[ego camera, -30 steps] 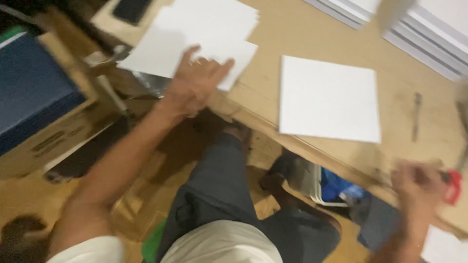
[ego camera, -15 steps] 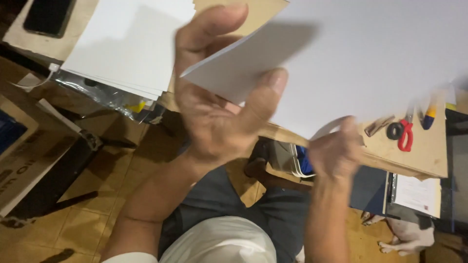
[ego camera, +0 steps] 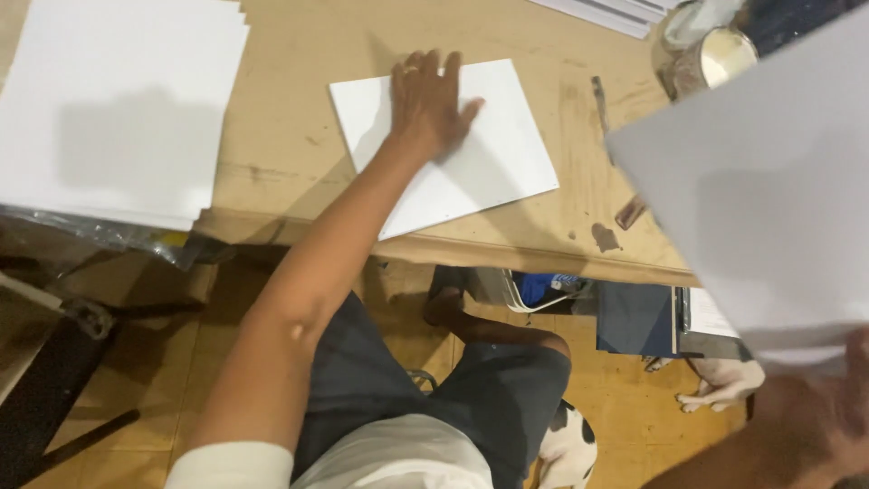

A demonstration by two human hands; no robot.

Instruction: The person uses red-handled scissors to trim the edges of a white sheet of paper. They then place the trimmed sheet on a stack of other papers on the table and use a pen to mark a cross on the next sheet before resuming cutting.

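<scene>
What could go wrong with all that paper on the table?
The white sheet under the left hand lies near the table edge, so a push might slide it off. The big sheet held up by the right hand hides the cans behind it and might bump them.

Worn tan wooden surface (ego camera: 290, 136), single white square sheet (ego camera: 489, 158) lying flat near its front edge, thick stack of white sheets (ego camera: 118, 100) well left of that sheet, two round tins (ego camera: 711, 45) beyond it to the right, dark stains (ego camera: 605, 237) just right of it.
</scene>
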